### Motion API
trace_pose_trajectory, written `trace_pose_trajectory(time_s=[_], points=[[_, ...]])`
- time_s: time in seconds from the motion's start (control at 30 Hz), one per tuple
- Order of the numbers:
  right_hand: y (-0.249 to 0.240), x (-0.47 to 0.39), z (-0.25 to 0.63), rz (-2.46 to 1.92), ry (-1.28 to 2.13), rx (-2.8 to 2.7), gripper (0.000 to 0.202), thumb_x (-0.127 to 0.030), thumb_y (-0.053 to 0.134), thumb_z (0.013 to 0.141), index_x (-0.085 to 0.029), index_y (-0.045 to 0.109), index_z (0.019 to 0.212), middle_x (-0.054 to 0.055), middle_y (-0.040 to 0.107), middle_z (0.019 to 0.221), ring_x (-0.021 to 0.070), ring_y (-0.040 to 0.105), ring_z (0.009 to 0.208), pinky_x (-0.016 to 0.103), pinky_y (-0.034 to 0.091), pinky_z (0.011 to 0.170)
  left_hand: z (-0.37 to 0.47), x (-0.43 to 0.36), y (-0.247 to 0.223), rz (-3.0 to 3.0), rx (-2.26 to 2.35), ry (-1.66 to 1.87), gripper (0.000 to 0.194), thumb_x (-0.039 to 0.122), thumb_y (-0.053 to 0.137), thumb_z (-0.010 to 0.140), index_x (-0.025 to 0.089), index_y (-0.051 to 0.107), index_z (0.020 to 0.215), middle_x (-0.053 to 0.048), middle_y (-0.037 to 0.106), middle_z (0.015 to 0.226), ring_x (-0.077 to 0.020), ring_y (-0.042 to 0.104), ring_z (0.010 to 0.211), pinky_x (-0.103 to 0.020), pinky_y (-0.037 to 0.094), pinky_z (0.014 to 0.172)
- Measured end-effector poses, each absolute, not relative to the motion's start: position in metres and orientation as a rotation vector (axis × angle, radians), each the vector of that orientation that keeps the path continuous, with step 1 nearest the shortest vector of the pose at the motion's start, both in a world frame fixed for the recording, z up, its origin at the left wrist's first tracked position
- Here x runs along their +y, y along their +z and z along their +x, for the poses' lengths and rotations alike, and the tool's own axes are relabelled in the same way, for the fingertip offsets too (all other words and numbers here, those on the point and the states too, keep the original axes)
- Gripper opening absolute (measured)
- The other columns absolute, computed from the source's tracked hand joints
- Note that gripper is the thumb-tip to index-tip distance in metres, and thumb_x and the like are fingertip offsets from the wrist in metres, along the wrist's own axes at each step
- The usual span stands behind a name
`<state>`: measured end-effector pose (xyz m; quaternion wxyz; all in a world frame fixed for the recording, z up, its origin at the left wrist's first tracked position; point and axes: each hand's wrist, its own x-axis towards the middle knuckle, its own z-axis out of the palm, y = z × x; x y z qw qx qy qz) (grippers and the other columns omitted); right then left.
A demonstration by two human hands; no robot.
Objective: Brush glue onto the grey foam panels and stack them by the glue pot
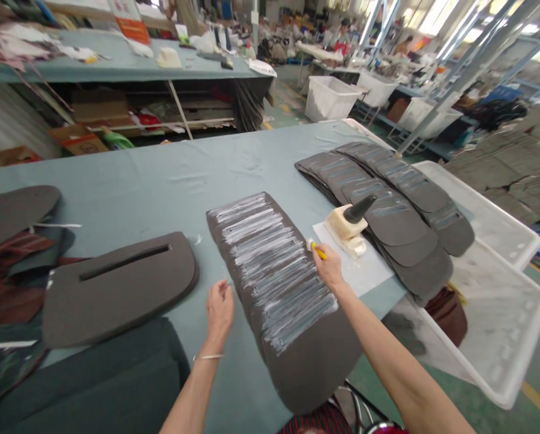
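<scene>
My right hand (328,265) grips a small brush (317,250) with a yellow handle and pale bristles. Its tip is at the right edge of a row of overlapping dark grey panels (315,367). White, wet-looking streaks (261,241) run across these panels, around their narrow slots. My left hand (220,304) rests just left of the panels, its fingers curled; whether anything is in them I cannot make out. Right of the brush, a cream glue bottle (346,223) with a black nozzle sits on a white sheet (378,274).
Stacked slotted grey panels (387,211) lie on the table's right side. A thick slotted grey panel (120,289) and dark green fabric (93,380) lie to the left. White plastic bins (514,325) stand against the right edge. Another table (116,69) is behind.
</scene>
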<state>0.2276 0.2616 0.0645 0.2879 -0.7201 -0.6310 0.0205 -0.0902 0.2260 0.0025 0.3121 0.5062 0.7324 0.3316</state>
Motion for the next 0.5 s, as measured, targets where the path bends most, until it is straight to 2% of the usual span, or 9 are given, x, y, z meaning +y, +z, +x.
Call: trace_pose_trajectory(time_s=[0.07,0.13,0.3,0.4,0.5], points=[[0.054,0.250,0.247,-2.015,0.073,-1.826,0.029,-0.031,0.041,0.093,-0.021,0.059,0.113,0.008,0.063,0.093,0.0180,0.056,0.079,0.027,0.038,0.069,-0.084,0.210,0.000,1.288,1.934,0.777,0.040,0.036,0.045,0.080,0.010,0.053,0.109,-0.011,0.061,0.094,-0.0219,0.061,0.088,-0.042,0.048,0.086],[0.044,0.239,0.259,-2.146,0.125,-1.966,0.030,-0.028,0.040,0.094,-0.024,0.055,0.119,0.009,0.062,0.092,0.0203,0.055,0.081,0.028,0.037,0.068,-0.074,0.195,-0.004,1.329,1.920,0.720,0.042,0.038,0.052,0.075,0.008,0.055,0.104,-0.012,0.061,0.088,-0.0251,0.060,0.086,-0.046,0.048,0.085],[0.029,0.223,0.257,-2.305,0.118,-2.109,0.028,-0.012,0.044,0.087,-0.021,0.053,0.112,0.013,0.055,0.105,0.0252,0.048,0.098,0.032,0.037,0.074,-0.051,0.173,-0.015,1.498,2.056,0.639,0.045,0.040,0.058,0.072,0.010,0.052,0.105,-0.015,0.057,0.098,-0.0323,0.050,0.110,-0.051,0.041,0.096],[0.027,0.222,0.256,-2.324,0.163,-2.060,0.029,-0.010,0.048,0.084,-0.020,0.050,0.111,0.013,0.052,0.107,0.0247,0.046,0.099,0.032,0.037,0.077,-0.044,0.170,-0.022,1.263,1.956,0.824,0.049,0.039,0.061,0.071,0.013,0.045,0.109,-0.012,0.056,0.100,-0.0259,0.057,0.101,-0.047,0.046,0.091],[0.029,0.226,0.261,-2.289,0.249,-2.010,0.030,-0.011,0.054,0.081,-0.020,0.048,0.109,0.011,0.051,0.105,0.0227,0.046,0.098,0.030,0.036,0.079,-0.037,0.164,-0.025,0.977,1.751,0.990,0.068,0.038,0.064,0.069,0.017,0.030,0.123,-0.008,0.053,0.101,-0.0180,0.062,0.085,-0.040,0.052,0.082]])
